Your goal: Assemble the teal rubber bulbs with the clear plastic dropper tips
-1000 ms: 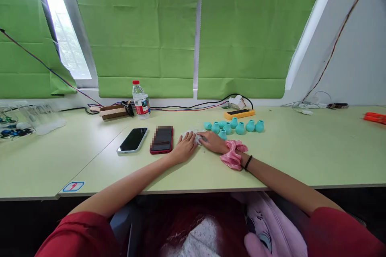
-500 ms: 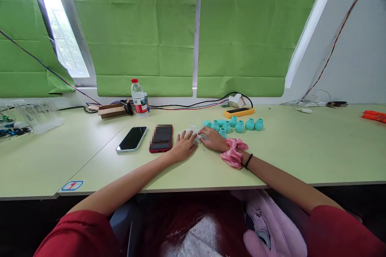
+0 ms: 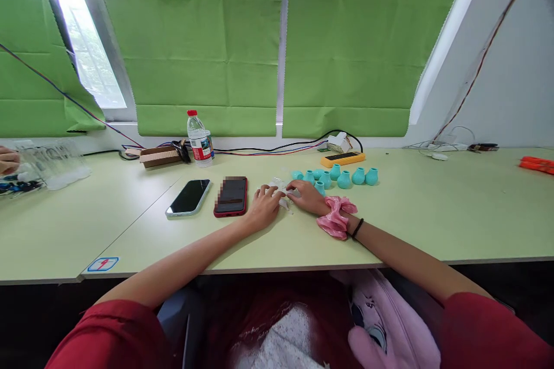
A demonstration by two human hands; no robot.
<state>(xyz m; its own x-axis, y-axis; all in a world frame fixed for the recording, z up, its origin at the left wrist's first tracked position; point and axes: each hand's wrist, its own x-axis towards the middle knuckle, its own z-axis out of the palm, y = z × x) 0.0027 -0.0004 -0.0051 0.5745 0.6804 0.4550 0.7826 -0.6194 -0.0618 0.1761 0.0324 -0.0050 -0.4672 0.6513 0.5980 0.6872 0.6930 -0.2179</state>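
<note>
Crumpled clear plastic, perhaps a small bag (image 3: 277, 183), lies on the table between my hands. My left hand (image 3: 265, 206) rests at its left side, fingers curled down onto it. From the right, my right hand (image 3: 306, 196) bends over its other edge with thumb and fingers pinched together on it; the fingertips partly cover the plastic. Small white bits (image 3: 284, 203) lie just below. Several turquoise vase-shaped pieces (image 3: 344, 180) stand close behind my right hand. A pink scrunchie (image 3: 335, 217) and a dark band (image 3: 357, 229) circle my right wrist.
Left of my hands lie a red-cased phone (image 3: 231, 197) and a pale-cased phone (image 3: 188, 198). Behind are a water bottle (image 3: 199, 141), a cardboard box (image 3: 160, 157), cables and a yellow device (image 3: 343, 159). Another person's hand (image 3: 7, 160) is at far left, by clear packaging (image 3: 56, 167).
My left hand's fingers have drawn in and curled more on the plastic. My right hand has barely shifted. Another person's hand has come into view at the left edge.
</note>
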